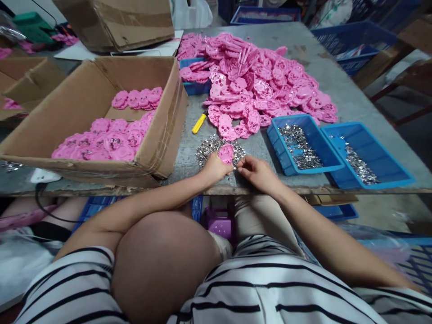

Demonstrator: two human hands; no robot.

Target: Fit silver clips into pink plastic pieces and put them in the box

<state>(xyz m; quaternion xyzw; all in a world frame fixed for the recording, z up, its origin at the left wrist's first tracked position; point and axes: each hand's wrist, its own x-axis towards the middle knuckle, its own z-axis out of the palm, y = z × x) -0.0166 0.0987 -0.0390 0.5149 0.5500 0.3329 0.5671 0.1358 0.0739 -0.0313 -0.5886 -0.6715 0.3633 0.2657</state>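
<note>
Two bare forearms come in from 7 and 5 o'clock and meet at the near edge of the grey table [340, 85], straight ahead of the body. The left hand [216, 167] lies with its wrist on the table edge, knuckles turned outward and fingers curled up. It is clamped on a pink piece [225, 154], a flat, rounded plastic part that stands at 12 o'clock above the fist with its face towards the camera. The right hand [257, 173] sits just beside it at 3 o'clock, palm down and wrist bent slightly. Its thumb and forefinger are pinched together and point towards the left hand, nearly touching it. Whether anything small lies between those fingertips cannot be told.

Both hands rest at the near rim of a heap of small silver parts [206, 150], which spreads on the table at 11 to 12 o'clock from them.

Farther off at 12 o'clock lies a yellow-handled tool [200, 122], and beyond it a big pile of pink pieces [270, 81] covers the middle of the table. At 2 o'clock two blue trays stand side by side, touching. The nearer tray [275, 141] and the outer tray [388, 157] both hold silver parts. At 10 o'clock an open cardboard box [84, 90] holds more pink pieces in rows. A small blue bin [194, 87] at the box's far corner is also filled with pink parts.
</note>
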